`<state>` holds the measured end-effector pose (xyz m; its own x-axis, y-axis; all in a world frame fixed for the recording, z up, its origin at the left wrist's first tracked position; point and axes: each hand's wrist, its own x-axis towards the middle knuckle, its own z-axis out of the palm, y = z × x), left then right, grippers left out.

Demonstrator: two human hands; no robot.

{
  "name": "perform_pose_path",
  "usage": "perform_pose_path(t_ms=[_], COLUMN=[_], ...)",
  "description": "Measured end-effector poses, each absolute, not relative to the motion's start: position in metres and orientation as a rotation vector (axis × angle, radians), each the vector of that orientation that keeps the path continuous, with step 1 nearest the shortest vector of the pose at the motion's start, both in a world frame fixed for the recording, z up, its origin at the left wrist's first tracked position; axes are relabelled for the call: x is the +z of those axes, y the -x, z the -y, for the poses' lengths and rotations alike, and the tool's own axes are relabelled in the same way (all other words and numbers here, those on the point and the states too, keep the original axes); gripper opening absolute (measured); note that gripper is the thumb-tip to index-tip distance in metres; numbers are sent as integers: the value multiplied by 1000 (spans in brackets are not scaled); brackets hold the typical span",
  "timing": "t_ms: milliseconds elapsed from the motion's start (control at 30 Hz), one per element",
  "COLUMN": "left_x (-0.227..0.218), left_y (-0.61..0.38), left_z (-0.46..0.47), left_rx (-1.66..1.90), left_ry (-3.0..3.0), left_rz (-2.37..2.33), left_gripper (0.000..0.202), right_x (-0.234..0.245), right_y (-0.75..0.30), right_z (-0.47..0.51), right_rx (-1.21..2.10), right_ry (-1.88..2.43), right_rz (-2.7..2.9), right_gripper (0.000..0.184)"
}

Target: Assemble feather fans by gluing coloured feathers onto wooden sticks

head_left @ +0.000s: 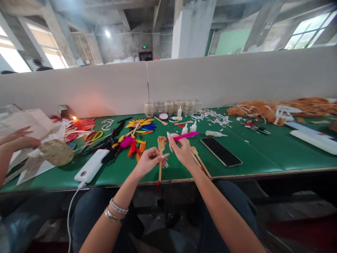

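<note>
My left hand (149,161) is closed on the handle of a wooden spoon (160,149) that stands upright over the near edge of the green table (252,154). The spoon's bowl is smeared with orange. My right hand (182,150) pinches a pink feather (186,135), holding it level just right of the spoon's bowl. More wooden spoons (198,159) lie under my right wrist. A heap of coloured feathers (134,138) lies just left of my hands.
A black phone (220,151) lies right of my hands, a white power bank (92,165) to the left. Glue bottles (214,133), glass jars (172,106), scissors (92,137) and a lit candle (74,118) stand further back. Another person's hands (15,140) work at far left near a woven ball (55,151).
</note>
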<state>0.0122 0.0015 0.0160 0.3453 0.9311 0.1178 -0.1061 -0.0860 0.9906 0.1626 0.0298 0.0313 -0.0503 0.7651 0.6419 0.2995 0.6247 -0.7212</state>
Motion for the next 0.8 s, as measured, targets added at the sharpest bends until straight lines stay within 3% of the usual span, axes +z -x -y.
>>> perform_pose_path(t_ms=[133, 233, 433, 800], left_x=[16, 18, 19, 18], left_y=[-10, -7, -3, -2], left_z=[-6, -10, -12, -14], left_rx=[1074, 1111, 1144, 1129], left_ry=[-1289, -1239, -1224, -1289], left_rz=[-870, -915, -870, -893], left_gripper=[41, 41, 48, 43], right_x=[27, 29, 30, 27], right_y=[-165, -170, -180, -190], right_z=[-36, -39, -50, -54], right_rx=[658, 620, 618, 819], right_ry=[831, 753, 872, 1083], right_rz=[1537, 1482, 1344, 1510], right_gripper=[52, 52, 32, 27])
